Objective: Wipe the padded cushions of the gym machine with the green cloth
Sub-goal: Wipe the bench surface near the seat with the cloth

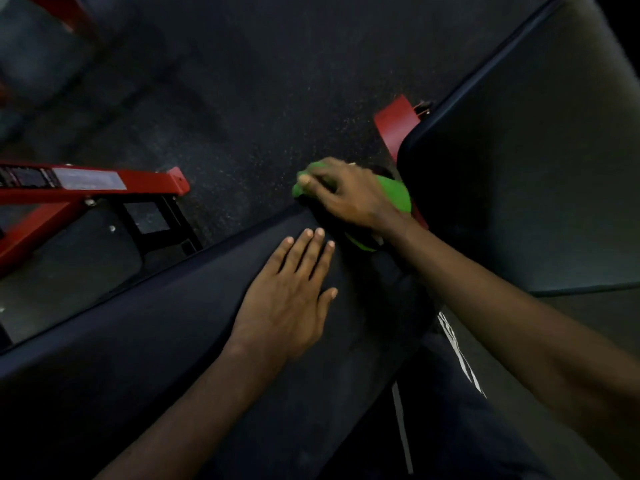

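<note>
Cushion (173, 323) cleaning: right hand (349, 192) clutches green cloth (398, 197) at its end; left hand (287, 299) lies flat, likely bracing.

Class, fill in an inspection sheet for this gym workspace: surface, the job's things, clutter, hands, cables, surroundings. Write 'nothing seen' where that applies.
Surface: long dark cushion running diagonally; second dark cushion at the upper right.
Job's things: green cloth, bunched at the far end of the long dark cushion, near the second dark cushion.
Clutter: nothing seen.
Hands: right hand grips the green cloth; left hand rests flat on the long dark cushion, fingers straight.
Cables: nothing seen.
Surroundings: dark speckled floor; red frame at the left; red bracket beside the second dark cushion.
</note>
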The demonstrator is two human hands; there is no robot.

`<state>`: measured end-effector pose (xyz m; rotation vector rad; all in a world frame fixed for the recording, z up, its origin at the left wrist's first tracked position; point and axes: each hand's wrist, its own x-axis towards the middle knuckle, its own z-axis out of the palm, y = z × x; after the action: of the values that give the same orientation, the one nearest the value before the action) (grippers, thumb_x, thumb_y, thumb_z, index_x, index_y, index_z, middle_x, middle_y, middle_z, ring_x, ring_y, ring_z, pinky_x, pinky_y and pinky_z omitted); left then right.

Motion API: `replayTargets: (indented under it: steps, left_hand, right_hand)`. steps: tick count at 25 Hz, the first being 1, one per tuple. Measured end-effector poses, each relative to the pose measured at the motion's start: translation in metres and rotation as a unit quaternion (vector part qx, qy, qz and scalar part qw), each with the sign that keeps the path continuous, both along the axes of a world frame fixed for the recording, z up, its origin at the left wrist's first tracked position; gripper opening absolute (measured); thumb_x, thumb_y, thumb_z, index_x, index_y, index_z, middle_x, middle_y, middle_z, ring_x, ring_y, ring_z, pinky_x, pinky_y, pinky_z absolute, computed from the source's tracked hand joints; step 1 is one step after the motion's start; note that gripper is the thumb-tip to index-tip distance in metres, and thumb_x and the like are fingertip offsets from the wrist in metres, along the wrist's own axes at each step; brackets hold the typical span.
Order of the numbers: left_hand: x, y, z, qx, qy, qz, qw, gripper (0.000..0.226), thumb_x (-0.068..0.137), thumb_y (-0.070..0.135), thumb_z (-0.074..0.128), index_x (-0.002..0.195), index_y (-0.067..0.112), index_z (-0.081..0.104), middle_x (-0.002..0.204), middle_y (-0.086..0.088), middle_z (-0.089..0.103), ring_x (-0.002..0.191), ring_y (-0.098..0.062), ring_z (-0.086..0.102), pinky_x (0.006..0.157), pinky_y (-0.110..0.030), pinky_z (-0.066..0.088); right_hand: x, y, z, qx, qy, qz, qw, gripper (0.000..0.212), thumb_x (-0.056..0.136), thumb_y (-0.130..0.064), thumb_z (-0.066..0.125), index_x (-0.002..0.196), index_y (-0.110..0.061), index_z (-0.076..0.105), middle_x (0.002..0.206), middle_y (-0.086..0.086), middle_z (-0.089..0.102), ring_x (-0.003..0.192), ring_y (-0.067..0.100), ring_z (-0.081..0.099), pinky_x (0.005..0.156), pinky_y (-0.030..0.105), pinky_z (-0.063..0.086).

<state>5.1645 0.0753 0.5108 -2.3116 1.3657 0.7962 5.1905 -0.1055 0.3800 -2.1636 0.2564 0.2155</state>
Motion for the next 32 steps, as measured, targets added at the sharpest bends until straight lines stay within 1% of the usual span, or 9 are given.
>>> replayTargets:
  steps: [3, 6, 11, 14, 17, 23, 26, 29, 32]
  left_hand:
    - [0.001, -0.004, -0.005, -0.006, 0.005, -0.001, 1.000, 0.066, 0.103, 0.043, 0.020, 0.157, 0.004, 0.027, 0.163, -0.018, 0.025, 0.154, -0.030, 0.018, 0.125, -0.044, 0.009]
    - [-0.001, -0.002, -0.007, -0.014, 0.001, 0.005, 1.000, 0.066, 0.103, 0.041, 0.020, 0.158, 0.003, 0.020, 0.165, -0.020, 0.016, 0.155, -0.031, 0.012, 0.125, -0.045, 0.005]
    - [-0.001, -0.003, -0.010, -0.025, -0.013, 0.011, 1.000, 0.067, 0.104, 0.038, 0.019, 0.159, 0.001, 0.011, 0.166, -0.022, 0.004, 0.155, -0.034, 0.005, 0.125, -0.047, -0.001]
    - [-0.001, -0.003, -0.012, -0.028, -0.002, 0.026, 0.999, 0.067, 0.102, 0.036, 0.024, 0.157, -0.001, 0.017, 0.165, -0.024, 0.012, 0.154, -0.035, 0.009, 0.125, -0.047, 0.001]
    - [-0.001, -0.004, -0.013, -0.031, 0.007, 0.029, 0.999, 0.068, 0.101, 0.037, 0.026, 0.157, -0.001, 0.018, 0.165, -0.024, 0.014, 0.154, -0.036, 0.009, 0.125, -0.048, 0.000]
    - [0.002, -0.005, -0.012, -0.030, 0.016, 0.034, 0.999, 0.068, 0.102, 0.036, 0.023, 0.157, -0.002, 0.016, 0.165, -0.025, 0.004, 0.155, -0.035, 0.002, 0.126, -0.047, -0.004]
    - [0.002, -0.007, -0.011, -0.020, 0.021, 0.034, 0.999, 0.067, 0.101, 0.036, 0.025, 0.156, -0.002, 0.019, 0.165, -0.025, 0.010, 0.155, -0.035, 0.006, 0.125, -0.047, -0.003]
    - [0.002, -0.008, -0.011, -0.022, 0.013, 0.025, 0.999, 0.067, 0.101, 0.036, 0.025, 0.157, -0.001, 0.018, 0.165, -0.024, 0.011, 0.155, -0.035, 0.007, 0.125, -0.047, -0.002]
    - [0.001, -0.009, -0.011, -0.012, 0.008, 0.026, 1.000, 0.067, 0.101, 0.036, 0.023, 0.157, -0.001, 0.017, 0.165, -0.024, 0.007, 0.155, -0.034, 0.005, 0.126, -0.047, -0.001]
  right_hand:
    - [0.003, 0.024, 0.014, 0.042, -0.099, 0.088, 0.990, 0.037, 0.102, -0.051, 0.047, 0.119, -0.031, 0.072, 0.132, -0.004, 0.065, 0.120, 0.016, 0.063, 0.096, 0.035, 0.051]
    - [0.006, 0.010, -0.008, 0.030, -0.113, 0.101, 0.988, 0.035, 0.102, -0.049, 0.048, 0.118, -0.029, 0.073, 0.133, -0.002, 0.065, 0.120, 0.017, 0.063, 0.097, 0.036, 0.051]
    - [0.013, -0.022, -0.033, -0.007, -0.011, 0.042, 0.999, 0.042, 0.102, -0.050, 0.046, 0.120, -0.026, 0.074, 0.132, -0.001, 0.066, 0.122, 0.016, 0.062, 0.099, 0.036, 0.050]
    - [0.009, -0.002, -0.012, 0.022, -0.077, 0.109, 0.991, 0.039, 0.103, -0.047, 0.046, 0.119, -0.025, 0.074, 0.137, 0.001, 0.064, 0.129, 0.020, 0.058, 0.105, 0.039, 0.048]
    - [0.000, 0.003, 0.000, -0.008, -0.081, 0.178, 0.981, 0.038, 0.103, -0.052, 0.042, 0.129, -0.037, 0.066, 0.150, -0.004, 0.052, 0.137, 0.019, 0.050, 0.107, 0.038, 0.041]
    - [0.011, -0.021, -0.032, -0.031, -0.003, 0.035, 0.999, 0.037, 0.104, -0.045, 0.046, 0.116, -0.024, 0.075, 0.136, 0.000, 0.065, 0.133, 0.020, 0.056, 0.103, 0.044, 0.049]
    - [-0.003, 0.001, -0.001, 0.004, -0.051, 0.089, 0.995, 0.037, 0.104, -0.047, 0.044, 0.117, -0.029, 0.074, 0.142, -0.003, 0.060, 0.133, 0.022, 0.054, 0.108, 0.042, 0.044]
    - [-0.005, -0.006, -0.001, 0.010, -0.066, 0.157, 0.985, 0.037, 0.105, -0.049, 0.043, 0.131, -0.035, 0.065, 0.152, -0.004, 0.050, 0.141, 0.020, 0.045, 0.112, 0.039, 0.038]
    - [0.007, -0.033, -0.037, 0.002, 0.011, 0.050, 0.999, 0.037, 0.106, -0.047, 0.042, 0.130, -0.032, 0.066, 0.146, -0.005, 0.055, 0.140, 0.015, 0.047, 0.113, 0.039, 0.041]
